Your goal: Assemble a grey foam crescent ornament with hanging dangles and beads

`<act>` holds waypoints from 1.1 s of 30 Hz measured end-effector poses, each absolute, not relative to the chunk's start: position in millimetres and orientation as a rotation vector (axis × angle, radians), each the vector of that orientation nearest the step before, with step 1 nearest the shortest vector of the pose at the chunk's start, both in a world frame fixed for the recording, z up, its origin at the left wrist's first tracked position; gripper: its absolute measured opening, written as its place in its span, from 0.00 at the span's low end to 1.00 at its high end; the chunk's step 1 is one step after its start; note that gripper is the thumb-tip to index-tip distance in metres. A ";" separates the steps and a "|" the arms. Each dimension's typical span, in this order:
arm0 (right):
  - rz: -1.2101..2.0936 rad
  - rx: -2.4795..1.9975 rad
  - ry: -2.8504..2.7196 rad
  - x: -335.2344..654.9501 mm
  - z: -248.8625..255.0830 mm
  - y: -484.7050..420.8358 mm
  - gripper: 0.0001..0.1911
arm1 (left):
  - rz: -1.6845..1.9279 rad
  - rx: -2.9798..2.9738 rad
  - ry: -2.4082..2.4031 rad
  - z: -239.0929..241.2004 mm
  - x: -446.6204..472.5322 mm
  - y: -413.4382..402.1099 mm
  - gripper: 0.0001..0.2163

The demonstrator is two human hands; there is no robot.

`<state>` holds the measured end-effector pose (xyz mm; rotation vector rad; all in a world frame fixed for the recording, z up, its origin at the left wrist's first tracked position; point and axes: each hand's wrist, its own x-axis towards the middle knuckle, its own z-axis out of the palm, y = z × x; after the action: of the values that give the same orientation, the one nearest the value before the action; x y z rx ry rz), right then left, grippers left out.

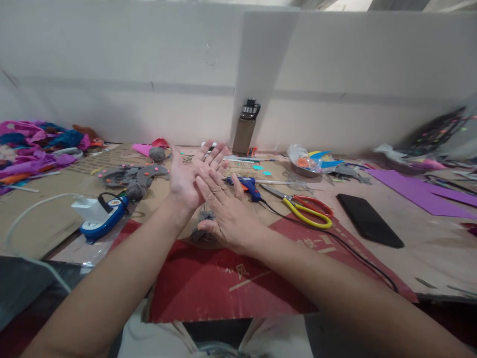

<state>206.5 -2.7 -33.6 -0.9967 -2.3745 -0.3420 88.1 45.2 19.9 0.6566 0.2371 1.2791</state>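
My left hand [190,174] is turned palm up with its fingers stretched out and spread. Across its palm lies my right hand [225,211], palm down, fingers straight and apart; the two touch. I see nothing held in either one. Just below them a clump of grey yarn [203,231] rests on the red cardboard [208,283], partly hidden by the right hand. A blue hot glue gun [251,189] lies just past the right fingers, its black cord running right. Scissors [307,211] with red and yellow handles lie farther right.
A blue power strip [104,223] with a white plug stands left. Grey yarn pieces with pink dots [128,176] lie behind it. A bottle [246,129] stands against the wall. Rightward are a bowl of scraps [305,169], a black phone [368,220] and purple sheets [413,191]. Colourful fabric [33,144] is heaped far left.
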 end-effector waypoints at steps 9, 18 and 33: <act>-0.199 -1.021 -2.168 214.5 -32.1 12.4 0.25 | 1.269 0.638 0.262 19.4 90.1 45.7 0.32; 0.144 -0.937 -1.891 225.5 -15.3 11.5 0.07 | 1.262 0.800 0.414 12.3 96.1 47.3 0.26; 0.504 -1.270 -2.383 251.8 -33.6 13.4 0.18 | 1.338 0.920 0.693 5.4 96.5 56.5 0.14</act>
<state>251.8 13.4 -33.6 -1.2697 -2.3834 0.5035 96.5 56.5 5.4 0.9199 0.6929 1.3384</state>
